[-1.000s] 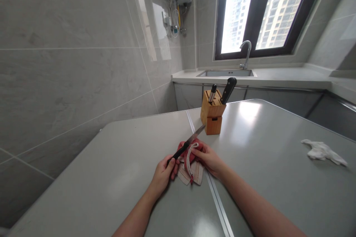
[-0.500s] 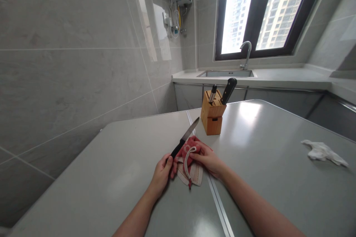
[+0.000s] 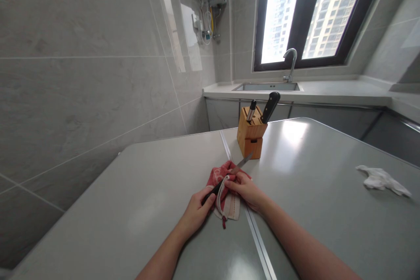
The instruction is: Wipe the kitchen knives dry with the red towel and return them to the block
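Note:
My left hand (image 3: 198, 207) is closed round the black handle of a knife (image 3: 243, 161). The blade slants up and to the right, over a red and white cloth (image 3: 218, 176), with its tip in front of the wooden knife block (image 3: 249, 131). My right hand (image 3: 245, 190) pinches the cloth by its pale edge, right beside the blade. Part of the handle and lower blade is hidden by the fingers and cloth. Two black-handled tools stand in the block's slots.
All this is on a grey table (image 3: 138, 192) with a metal seam (image 3: 257, 236) running through it. At the right lies a crumpled white cloth or tissue (image 3: 382, 180). Behind the table is a counter with a sink (image 3: 269, 87) and a tap (image 3: 291, 63).
My left hand has moved right, bringing the knife across the cloth. Its blade has come lower and flatter, with the tip now before the block. My right hand has stayed nearly still.

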Available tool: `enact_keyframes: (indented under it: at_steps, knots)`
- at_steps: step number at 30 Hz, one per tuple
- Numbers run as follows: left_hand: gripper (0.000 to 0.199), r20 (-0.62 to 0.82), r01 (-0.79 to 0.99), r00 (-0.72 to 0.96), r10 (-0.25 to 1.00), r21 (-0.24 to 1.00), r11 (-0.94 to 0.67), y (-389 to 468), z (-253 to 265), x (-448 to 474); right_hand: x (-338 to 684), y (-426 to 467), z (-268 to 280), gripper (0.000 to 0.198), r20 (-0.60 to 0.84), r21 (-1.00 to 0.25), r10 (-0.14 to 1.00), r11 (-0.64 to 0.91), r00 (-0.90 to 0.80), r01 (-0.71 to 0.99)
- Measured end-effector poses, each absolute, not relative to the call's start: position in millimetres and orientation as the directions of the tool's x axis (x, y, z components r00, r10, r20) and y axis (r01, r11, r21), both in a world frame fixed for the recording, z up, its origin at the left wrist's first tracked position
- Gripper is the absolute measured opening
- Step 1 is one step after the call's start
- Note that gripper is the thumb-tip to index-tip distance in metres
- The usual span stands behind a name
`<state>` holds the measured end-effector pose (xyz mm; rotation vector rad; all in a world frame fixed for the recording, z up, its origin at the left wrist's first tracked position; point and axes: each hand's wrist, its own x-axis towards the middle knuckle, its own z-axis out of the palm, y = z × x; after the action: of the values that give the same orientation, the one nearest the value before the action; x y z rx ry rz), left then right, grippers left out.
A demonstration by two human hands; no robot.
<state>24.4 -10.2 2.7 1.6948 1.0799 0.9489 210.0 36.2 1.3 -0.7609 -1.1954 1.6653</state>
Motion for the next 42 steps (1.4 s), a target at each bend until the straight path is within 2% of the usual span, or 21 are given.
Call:
enact_keyframes:
  at_steps: [3,7,17,31,37,42]
  knots:
    - [0.040,0.118,0.233,0.322,0.940,0.952,-0.199,-10.2,1.2,23.9,209.4,36.2,2.5,0.027,0.057,-0.917,0.916,-0.110,-0.397,-0.385]
    - [0.041,0.119,0.207,0.305,0.945,0.960,-0.188,-10.0,-1.0,22.7,210.2,38.6,3.2,0.027,0.033,-0.881,0.946,-0.124,-0.321,-0.456]
    - [0.036,0.146,0.357,0.329,0.933,0.895,-0.266,-8.8,-0.6,21.7,210.7,37.5,8.0,0.027,0.007,-0.863,0.945,-0.160,-0.327,-0.480]
    - [0.032,0.203,0.418,0.400,0.894,0.828,-0.375,-13.4,10.1,23.8,210.0,35.5,8.3,0.032,0.009,-0.905,0.935,-0.143,-0.355,-0.401]
    - [0.034,0.204,0.400,0.407,0.890,0.836,-0.374,-11.0,8.2,22.3,208.6,31.5,13.5,0.027,0.072,-0.933,0.931,-0.064,-0.358,-0.355]
    - [0.035,0.206,0.380,0.376,0.903,0.855,-0.353,-9.7,5.8,21.2,209.0,29.9,15.9,0.030,0.039,-0.954,0.905,-0.093,-0.424,-0.285]
